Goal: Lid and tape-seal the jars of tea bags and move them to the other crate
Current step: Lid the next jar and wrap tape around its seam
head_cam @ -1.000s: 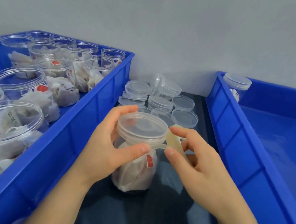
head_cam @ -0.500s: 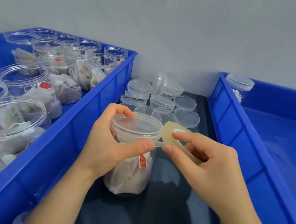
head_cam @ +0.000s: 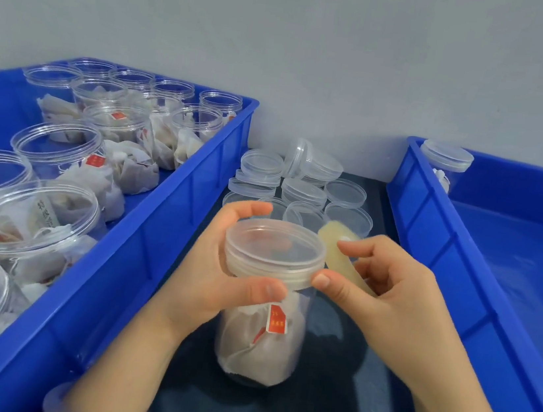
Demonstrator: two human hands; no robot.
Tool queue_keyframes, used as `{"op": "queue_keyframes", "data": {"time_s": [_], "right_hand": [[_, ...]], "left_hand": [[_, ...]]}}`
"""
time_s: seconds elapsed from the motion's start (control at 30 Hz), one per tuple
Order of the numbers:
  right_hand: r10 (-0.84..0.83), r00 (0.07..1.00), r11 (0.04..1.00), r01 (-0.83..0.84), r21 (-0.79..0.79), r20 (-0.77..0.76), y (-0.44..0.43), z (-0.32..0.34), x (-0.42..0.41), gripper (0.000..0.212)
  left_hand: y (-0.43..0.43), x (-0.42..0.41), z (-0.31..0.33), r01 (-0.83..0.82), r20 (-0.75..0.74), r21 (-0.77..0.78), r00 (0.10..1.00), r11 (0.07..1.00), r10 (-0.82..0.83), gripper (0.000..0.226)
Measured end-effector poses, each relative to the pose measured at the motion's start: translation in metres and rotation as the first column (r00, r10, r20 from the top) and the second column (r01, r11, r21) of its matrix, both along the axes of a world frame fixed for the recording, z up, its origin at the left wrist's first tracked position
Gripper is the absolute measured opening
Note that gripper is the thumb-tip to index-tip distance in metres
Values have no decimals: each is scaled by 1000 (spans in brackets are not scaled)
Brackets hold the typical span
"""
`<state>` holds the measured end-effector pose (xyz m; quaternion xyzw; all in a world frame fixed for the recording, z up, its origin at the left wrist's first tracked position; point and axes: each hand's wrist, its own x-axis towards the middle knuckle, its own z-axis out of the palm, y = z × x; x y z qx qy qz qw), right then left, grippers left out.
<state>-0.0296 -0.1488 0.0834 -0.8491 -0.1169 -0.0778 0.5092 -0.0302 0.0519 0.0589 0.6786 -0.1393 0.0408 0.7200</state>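
Jar (head_cam: 259,342) now touches right hand (head_cam: 390,290) holding tape (head_cam: 337,249).

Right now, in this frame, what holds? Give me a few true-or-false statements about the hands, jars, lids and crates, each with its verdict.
1. The left hand grips a jar with its lid on. True.
2. The right crate holds no jars. False: the right crate has one lidded jar in its far corner.
3. Every jar in the left crate is lidded. False: the left crate holds open jars.
4. The right hand holds a tape roll. True.
5. Loose lids lie between the crates. True.
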Motion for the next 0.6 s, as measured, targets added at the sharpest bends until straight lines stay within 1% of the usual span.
{"op": "queue_keyframes", "data": {"time_s": [0.03,0.1,0.2,0.3,0.37,0.43,0.47,0.57,0.6], "right_hand": [[12,999,999,-13,-35,-31,-1,0,1,65],[13,999,998,-16,-62,-41,0,-2,1,63],[-72,997,997,73,-33,11,4,-5,0,55],[-99,992,993,104,-62,75,7,-5,-2,56],[-67,989,992,81,-95,135,8,-5,-4,47],[-3,988,990,25,-138,153,8,-7,-5,32],[35,990,988,-14,-156,137,8,-8,-5,28],[105,993,986,-96,-137,58,8,-8,-6,28],[111,993,986,-104,-133,49,7,-7,-5,33]], "left_hand": [[-1,1,0,3,-8,16,1000,1000,-3,103],[-3,2,1,-8,-15,44,1000,999,9,101],[-2,2,2,-68,33,95,997,993,65,92],[1,0,3,-113,73,102,992,988,106,84],[-3,-1,3,-134,92,153,988,979,121,85],[-10,1,2,-237,97,135,970,962,225,91],[-12,1,2,-282,101,114,957,953,271,93],[-14,1,3,-305,111,65,949,950,296,87],[-11,1,4,-307,109,35,947,951,302,86]]}}
